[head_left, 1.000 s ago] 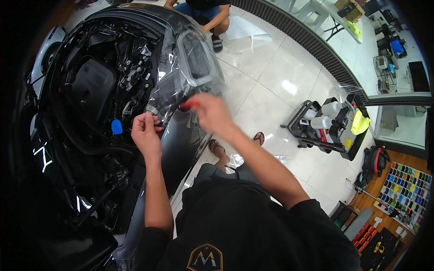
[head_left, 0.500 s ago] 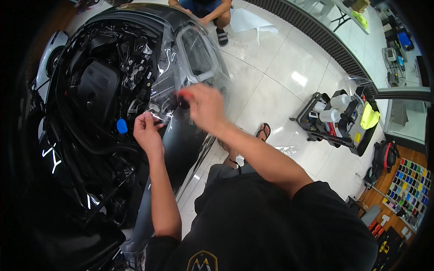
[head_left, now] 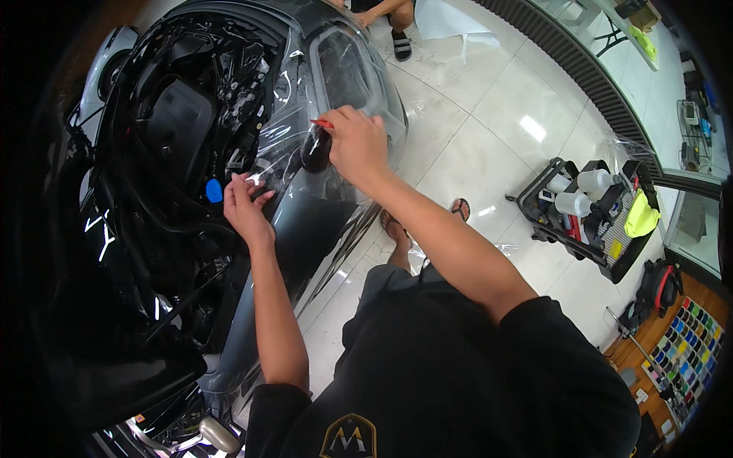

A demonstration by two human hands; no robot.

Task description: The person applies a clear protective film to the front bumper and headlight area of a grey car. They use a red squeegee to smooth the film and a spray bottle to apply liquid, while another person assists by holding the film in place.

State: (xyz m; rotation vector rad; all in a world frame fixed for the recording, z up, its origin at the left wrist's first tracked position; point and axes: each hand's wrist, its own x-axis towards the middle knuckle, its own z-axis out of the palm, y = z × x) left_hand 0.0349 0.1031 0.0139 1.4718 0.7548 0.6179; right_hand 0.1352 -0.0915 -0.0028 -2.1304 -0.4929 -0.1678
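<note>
A sheet of clear film [head_left: 284,141] lies over the front corner of a dark grey car [head_left: 294,229], covering the headlight [head_left: 347,65] and part of the fender. My left hand [head_left: 249,214] is at the edge of the engine bay, thumb and fingertips closed on the film's edge. Over the film beside the headlight, my right hand [head_left: 359,149] is closed around a small, thin red tool [head_left: 324,124]; its exact kind is hard to make out. Just left of my left hand sits a blue reservoir cap [head_left: 214,191].
The open engine bay with its black cover [head_left: 179,114] is on the left. A black cart [head_left: 588,221] with bottles and a yellow cloth [head_left: 641,214] stands right on the tiled floor. Another person crouches beyond the bumper, near a white sheet [head_left: 454,23]. A backpack [head_left: 658,290] rests far right.
My right hand has moved slightly up and right with the red tool, and its blur is gone. My left hand stays at the film's edge. The whole view has shifted a little.
</note>
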